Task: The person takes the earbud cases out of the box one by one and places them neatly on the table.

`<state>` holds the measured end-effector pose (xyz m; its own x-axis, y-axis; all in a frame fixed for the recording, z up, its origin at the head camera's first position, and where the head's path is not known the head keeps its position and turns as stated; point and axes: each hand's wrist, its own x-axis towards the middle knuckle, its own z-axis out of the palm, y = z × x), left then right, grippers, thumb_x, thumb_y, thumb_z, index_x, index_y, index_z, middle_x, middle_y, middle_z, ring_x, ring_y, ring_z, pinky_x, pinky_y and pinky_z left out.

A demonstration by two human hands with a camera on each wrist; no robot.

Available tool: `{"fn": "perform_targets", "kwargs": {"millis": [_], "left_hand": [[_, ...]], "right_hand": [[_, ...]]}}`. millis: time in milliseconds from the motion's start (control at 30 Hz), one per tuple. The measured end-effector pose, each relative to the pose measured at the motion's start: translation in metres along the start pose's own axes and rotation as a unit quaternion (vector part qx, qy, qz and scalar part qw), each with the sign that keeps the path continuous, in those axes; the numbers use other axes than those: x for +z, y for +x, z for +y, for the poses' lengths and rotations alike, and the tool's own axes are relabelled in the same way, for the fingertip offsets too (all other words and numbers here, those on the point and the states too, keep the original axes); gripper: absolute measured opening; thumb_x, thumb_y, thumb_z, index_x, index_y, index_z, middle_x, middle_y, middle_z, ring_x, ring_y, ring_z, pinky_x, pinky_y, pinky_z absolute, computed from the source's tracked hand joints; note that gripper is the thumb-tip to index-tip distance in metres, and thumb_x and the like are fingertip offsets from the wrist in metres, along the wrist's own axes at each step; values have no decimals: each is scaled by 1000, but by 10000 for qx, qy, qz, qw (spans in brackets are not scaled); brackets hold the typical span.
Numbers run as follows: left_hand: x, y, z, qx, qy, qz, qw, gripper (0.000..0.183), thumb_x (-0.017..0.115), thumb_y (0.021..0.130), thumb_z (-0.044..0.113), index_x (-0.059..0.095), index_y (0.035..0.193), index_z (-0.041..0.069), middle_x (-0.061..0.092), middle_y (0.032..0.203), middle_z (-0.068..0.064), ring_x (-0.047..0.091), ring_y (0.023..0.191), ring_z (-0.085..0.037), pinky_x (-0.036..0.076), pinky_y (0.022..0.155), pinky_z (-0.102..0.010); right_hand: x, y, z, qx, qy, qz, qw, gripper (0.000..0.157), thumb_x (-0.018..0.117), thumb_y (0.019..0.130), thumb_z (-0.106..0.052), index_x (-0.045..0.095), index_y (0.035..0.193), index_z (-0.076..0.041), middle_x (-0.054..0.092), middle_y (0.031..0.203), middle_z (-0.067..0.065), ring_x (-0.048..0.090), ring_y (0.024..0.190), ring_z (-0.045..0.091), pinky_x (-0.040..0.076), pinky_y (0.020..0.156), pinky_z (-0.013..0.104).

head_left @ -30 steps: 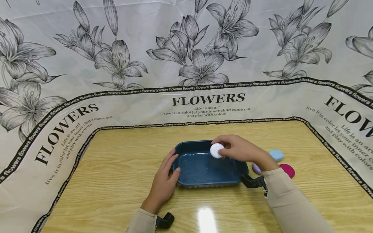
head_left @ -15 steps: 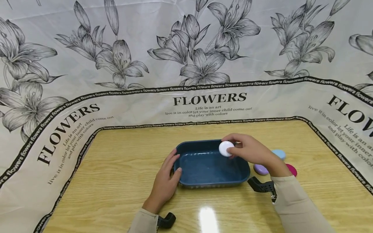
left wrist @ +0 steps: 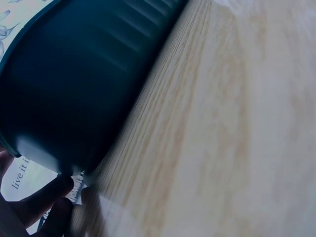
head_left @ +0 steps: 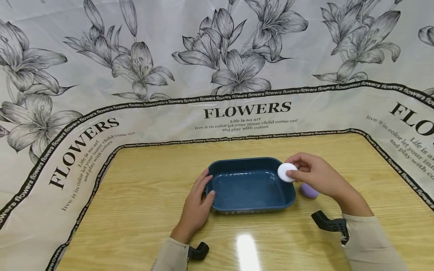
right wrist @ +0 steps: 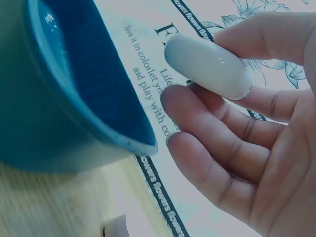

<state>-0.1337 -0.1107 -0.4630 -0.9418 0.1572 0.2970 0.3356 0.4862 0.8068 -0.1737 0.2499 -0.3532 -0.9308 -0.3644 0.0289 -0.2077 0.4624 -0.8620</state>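
Observation:
A dark blue baking dish [head_left: 251,188] with rounded corners sits on the table, nothing inside it. My left hand [head_left: 197,203] rests with extended fingers against its left end; the left wrist view shows fingertips [left wrist: 61,185] at the dish's dark outer wall. Between thumb and fingers, my right hand [head_left: 315,175] pinches a smooth white disc [head_left: 286,172] above the dish's right rim. Seen edge-on in the right wrist view, the disc [right wrist: 207,64] is thick and rounded, and the dish's rim [right wrist: 98,128] lies to its left.
A purple rounded piece [head_left: 309,191] lies on the wooden table [head_left: 152,188] just right of the dish, below the right hand. Behind the table hangs a white cloth [head_left: 190,113] printed with flowers. Each wrist wears a black bracket [head_left: 327,222].
My right hand has carried the white disc rightward from over the dish to its right rim. The light blue and magenta pieces have passed out of sight behind the right arm. The left hand stays put.

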Motion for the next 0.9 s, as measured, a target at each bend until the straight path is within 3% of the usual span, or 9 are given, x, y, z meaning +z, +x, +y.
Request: {"fn": "perform_targets", "kwargs": {"millis": [267,500,700,900], "left_hand": [[0,-1,0,-42,-14,98,9999,47,55,103,22,48,149,15,28,162,13,25,147,-8,29,115,-46],[3,-5,0,21,-28,0,10000,47,54,104,24,47,149,15,27,162,12,25,147,-9,30,114,-47],[2,-7,-1,-16,-17,-41,10000,46,54,104,24,48,149,15,28,162,13,25,147,-8,31,114,-46],[-2,-4,-2,72,17,1,10000,46,54,104,24,48,149,14,27,162,12,25,147,-8,30,114,-45]], "right_hand": [[-11,-18,8,41,-278,215,9994,26,68,97,-13,61,115,3,65,96,13,67,82,15,56,69,31],[-19,-49,32,415,-260,308,9983,27,66,97,-10,58,116,8,66,94,10,66,79,12,56,67,31],[-11,-72,55,929,-56,83,9956,28,66,96,-8,56,114,11,67,88,6,65,76,11,56,66,32],[-2,-77,61,1129,-479,54,9924,25,70,94,-10,59,108,7,65,82,3,59,69,8,48,62,24]]}}
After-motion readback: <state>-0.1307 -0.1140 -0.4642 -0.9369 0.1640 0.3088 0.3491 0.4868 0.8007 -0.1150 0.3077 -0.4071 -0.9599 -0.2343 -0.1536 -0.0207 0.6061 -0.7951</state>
